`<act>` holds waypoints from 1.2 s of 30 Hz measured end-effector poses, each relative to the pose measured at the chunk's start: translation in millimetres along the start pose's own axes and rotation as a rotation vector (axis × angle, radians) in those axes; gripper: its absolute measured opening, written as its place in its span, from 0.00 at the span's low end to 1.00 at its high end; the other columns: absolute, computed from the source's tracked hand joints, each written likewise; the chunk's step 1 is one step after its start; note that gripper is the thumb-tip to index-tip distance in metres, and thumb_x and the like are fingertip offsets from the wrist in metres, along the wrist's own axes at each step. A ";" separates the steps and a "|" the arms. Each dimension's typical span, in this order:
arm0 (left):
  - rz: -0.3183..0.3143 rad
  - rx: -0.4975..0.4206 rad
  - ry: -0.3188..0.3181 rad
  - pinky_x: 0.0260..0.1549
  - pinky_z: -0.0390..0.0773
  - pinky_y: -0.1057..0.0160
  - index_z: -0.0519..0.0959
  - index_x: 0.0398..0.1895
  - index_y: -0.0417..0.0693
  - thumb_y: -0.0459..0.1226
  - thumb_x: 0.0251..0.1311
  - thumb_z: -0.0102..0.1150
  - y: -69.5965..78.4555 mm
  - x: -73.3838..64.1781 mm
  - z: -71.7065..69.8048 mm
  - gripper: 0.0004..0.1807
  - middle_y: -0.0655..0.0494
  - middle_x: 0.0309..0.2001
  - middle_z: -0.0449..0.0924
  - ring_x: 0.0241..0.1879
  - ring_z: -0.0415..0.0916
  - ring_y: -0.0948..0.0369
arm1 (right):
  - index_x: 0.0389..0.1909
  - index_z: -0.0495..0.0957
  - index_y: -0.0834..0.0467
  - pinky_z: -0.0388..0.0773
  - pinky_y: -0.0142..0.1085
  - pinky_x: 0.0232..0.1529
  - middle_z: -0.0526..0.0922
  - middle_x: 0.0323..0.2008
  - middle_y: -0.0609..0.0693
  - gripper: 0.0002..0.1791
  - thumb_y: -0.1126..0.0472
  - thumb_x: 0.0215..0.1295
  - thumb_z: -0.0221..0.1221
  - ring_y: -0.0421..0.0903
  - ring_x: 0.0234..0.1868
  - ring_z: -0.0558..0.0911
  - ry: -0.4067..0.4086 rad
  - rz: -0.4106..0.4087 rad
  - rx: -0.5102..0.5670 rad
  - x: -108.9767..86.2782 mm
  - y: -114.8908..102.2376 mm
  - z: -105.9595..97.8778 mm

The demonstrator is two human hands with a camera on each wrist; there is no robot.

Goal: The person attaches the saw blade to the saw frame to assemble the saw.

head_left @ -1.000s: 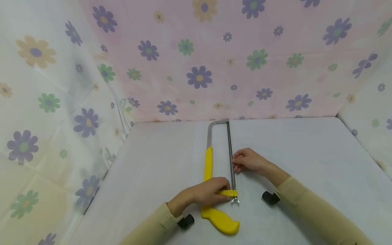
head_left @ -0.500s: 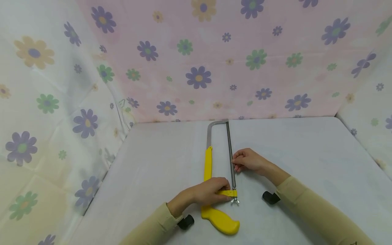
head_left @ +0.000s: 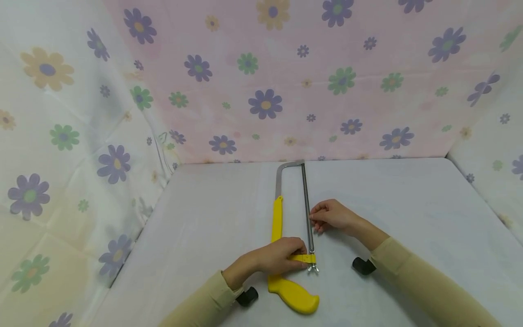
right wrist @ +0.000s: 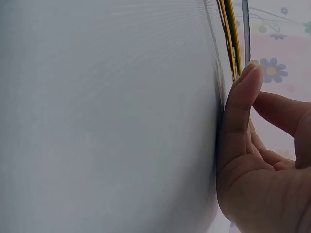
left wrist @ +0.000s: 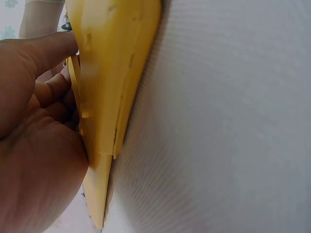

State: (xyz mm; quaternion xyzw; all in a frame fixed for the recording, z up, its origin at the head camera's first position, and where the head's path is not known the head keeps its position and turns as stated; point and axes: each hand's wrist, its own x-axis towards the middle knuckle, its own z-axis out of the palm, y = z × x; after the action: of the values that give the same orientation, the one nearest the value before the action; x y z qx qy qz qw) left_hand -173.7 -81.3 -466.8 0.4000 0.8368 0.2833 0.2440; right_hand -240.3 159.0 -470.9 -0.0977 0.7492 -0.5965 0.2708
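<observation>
A hacksaw (head_left: 278, 218) with a yellow frame and handle and a grey metal front bow lies flat on the white table. Its long grey blade (head_left: 307, 204) runs along the right side, from the bow's tip down to a wing nut (head_left: 313, 268). My left hand (head_left: 278, 255) lies over the frame above the handle and grips the short yellow arm by the wing nut. In the left wrist view the thumb presses the yellow frame (left wrist: 107, 73). My right hand (head_left: 333, 215) pinches the blade's outer edge near its middle, thumb and fingertips together; the right wrist view shows those fingertips (right wrist: 248, 80) at the blade.
White cloth covers the table (head_left: 204, 218). A pink flowered curtain (head_left: 229, 81) hangs along the back, and pale flowered sheets (head_left: 61, 159) close off the sides. Black wrist-worn pieces (head_left: 363, 265) sit under both sleeves.
Almost nothing differs. The view tips very slightly, and my right hand and forearm sit a touch lower in the frame; both hands keep their places on the hacksaw.
</observation>
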 end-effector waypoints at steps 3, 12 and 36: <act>0.000 -0.001 -0.002 0.40 0.71 0.73 0.77 0.47 0.50 0.43 0.72 0.61 -0.2 -0.2 0.2 0.09 0.66 0.37 0.73 0.37 0.68 0.70 | 0.49 0.76 0.73 0.83 0.36 0.34 0.84 0.34 0.57 0.14 0.64 0.75 0.57 0.45 0.30 0.83 0.007 0.004 -0.025 -4.3 0.0 -1.0; -0.012 -0.011 -0.002 0.40 0.72 0.73 0.77 0.47 0.51 0.43 0.72 0.61 1.5 -0.7 -1.3 0.08 0.67 0.37 0.73 0.37 0.68 0.71 | 0.47 0.78 0.70 0.83 0.38 0.34 0.84 0.31 0.57 0.13 0.62 0.74 0.59 0.48 0.28 0.82 0.018 -0.015 -0.131 -22.6 -4.3 -4.6; -0.026 -0.023 -0.011 0.39 0.72 0.73 0.76 0.47 0.52 0.44 0.73 0.61 1.8 -0.8 -0.7 0.08 0.67 0.37 0.73 0.37 0.68 0.71 | 0.45 0.78 0.65 0.80 0.40 0.32 0.84 0.31 0.54 0.11 0.60 0.72 0.60 0.50 0.28 0.82 -0.068 -0.030 -0.283 -60.5 -9.4 4.5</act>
State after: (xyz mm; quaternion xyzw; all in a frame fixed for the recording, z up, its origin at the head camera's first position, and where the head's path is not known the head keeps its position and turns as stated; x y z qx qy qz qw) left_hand -172.7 -81.2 -465.0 0.3879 0.8373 0.2875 0.2566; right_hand -189.1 181.1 -445.2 -0.1662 0.8146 -0.4854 0.2706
